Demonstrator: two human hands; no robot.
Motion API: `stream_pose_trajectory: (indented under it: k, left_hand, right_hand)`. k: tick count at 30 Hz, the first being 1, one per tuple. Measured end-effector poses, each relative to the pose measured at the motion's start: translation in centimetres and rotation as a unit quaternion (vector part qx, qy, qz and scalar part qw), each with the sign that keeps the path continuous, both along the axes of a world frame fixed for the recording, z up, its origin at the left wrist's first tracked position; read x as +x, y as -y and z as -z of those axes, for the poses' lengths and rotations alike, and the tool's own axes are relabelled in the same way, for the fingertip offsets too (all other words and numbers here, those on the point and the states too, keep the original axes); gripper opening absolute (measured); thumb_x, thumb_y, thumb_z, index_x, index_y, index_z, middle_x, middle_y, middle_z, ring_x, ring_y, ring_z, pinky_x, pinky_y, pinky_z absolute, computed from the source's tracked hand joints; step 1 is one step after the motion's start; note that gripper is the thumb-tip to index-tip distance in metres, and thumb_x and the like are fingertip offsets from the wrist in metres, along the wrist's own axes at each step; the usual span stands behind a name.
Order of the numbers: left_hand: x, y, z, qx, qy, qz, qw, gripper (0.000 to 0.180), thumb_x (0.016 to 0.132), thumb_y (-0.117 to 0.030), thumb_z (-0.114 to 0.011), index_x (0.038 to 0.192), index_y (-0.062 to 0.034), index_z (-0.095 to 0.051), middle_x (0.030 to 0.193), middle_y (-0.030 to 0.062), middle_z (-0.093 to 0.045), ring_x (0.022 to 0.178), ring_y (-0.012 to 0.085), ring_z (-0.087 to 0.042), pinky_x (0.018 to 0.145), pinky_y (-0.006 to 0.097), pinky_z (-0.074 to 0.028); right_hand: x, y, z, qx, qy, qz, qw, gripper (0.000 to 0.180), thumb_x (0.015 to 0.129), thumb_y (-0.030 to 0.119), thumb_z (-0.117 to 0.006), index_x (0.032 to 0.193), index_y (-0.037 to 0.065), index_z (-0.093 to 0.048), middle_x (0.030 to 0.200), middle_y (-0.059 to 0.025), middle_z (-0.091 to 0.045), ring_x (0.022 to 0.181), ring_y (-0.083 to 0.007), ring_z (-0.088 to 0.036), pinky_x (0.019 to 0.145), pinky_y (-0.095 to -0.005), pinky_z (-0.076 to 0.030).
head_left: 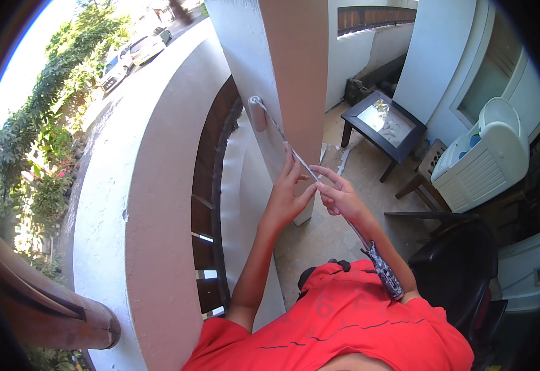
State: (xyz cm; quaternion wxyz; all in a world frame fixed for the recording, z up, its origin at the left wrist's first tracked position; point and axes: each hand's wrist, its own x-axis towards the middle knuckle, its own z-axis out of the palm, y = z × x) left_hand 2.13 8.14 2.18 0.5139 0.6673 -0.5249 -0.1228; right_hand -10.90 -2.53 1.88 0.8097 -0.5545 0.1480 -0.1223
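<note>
both hands grip a thin metal roller rod: left hand (pixel 285 195) fingers closed around it just above the right hand (pixel 339 196), which pinches it. the small cylindrical roller (pixel 257 113) sits beyond the fingertips, against the smooth pillar (pixel 282 74). risk: uneven pressure may let it skid sideways. the speckled handle (pixel 386 275) trails below the right wrist.
</note>
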Motion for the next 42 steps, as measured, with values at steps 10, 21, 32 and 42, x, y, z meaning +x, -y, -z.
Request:
stream_pose_trajectory:
  k: [10,21,32,42]
  left_hand:
    - [-4.0,-1.2,0.7,-0.006,0.019,0.017,1.000,0.077,0.075,-0.009,-0.068,0.138,0.0025,-0.024,0.146,0.0222,-0.012,0.096,0.0254,-0.062,0.080,0.031,-0.049]
    - [-6.1,-2.3,1.0,-0.004,0.028,0.043,0.999,0.076,0.076,-0.013,-0.067,0.135,0.0081,-0.024,0.146,0.0246,-0.010,0.091,0.0281,-0.062,0.078,0.033,-0.049]
    - [-4.5,-1.8,0.5,0.007,0.034,0.033,0.999,0.076,0.075,-0.013,-0.068,0.133,0.0101,-0.025,0.146,0.0240,-0.009,0.098,0.0300,-0.060,0.079,0.032,-0.050]
    - [-2.9,-1.1,0.2,0.008,0.026,0.026,0.999,0.079,0.076,-0.013,-0.068,0.136,0.0069,-0.021,0.146,0.0231,-0.009,0.098,0.0303,-0.060,0.080,0.032,-0.049]
  right_hand:
    - [-4.9,-2.0,-0.7,-0.026,-0.042,0.026,0.998,0.045,0.091,0.022,-0.051,0.134,0.013,-0.040,0.059,0.0077,-0.036,0.049,-0.0018,-0.033,0.040,-0.0172,-0.025]
    - [-7.5,-3.5,-1.4,-0.022,-0.088,0.045,0.995,0.045,0.091,0.022,-0.051,0.134,0.011,-0.041,0.060,0.0068,-0.037,0.050,-0.0019,-0.030,0.041,-0.0178,-0.025]
    - [-5.7,-2.7,-1.3,-0.020,-0.070,0.033,0.997,0.045,0.091,0.022,-0.052,0.134,0.013,-0.041,0.058,0.0073,-0.037,0.048,-0.0015,-0.032,0.040,-0.0172,-0.026]
    - [-4.0,-1.6,-1.3,-0.020,-0.064,0.013,0.998,0.045,0.091,0.024,-0.052,0.133,0.013,-0.041,0.060,0.0085,-0.037,0.051,-0.0006,-0.033,0.042,-0.0162,-0.026]
